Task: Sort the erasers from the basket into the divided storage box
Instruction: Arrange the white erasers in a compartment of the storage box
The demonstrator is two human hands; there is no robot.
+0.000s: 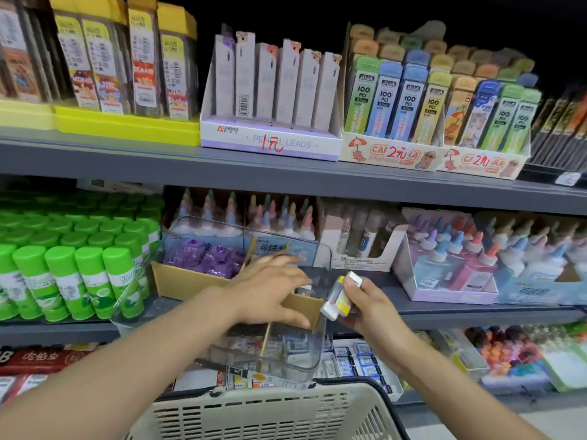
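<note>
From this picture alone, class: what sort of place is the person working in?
Most likely a stationery shop aisle: grey shelves stocked with a priced pencil leads display, rows of green glue sticks, and a shopping basket below.

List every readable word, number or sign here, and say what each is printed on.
"PENCIL LEADS", with a red handwritten "1元": front of the white display box.
"100 PCS": the lead tubes on the top shelf.
"2元" in red: front of the cartoon display box.
Labels on the green glue sticks, the erasers held by the right hand, and the lower-shelf packs: too blurred to read.
</note>
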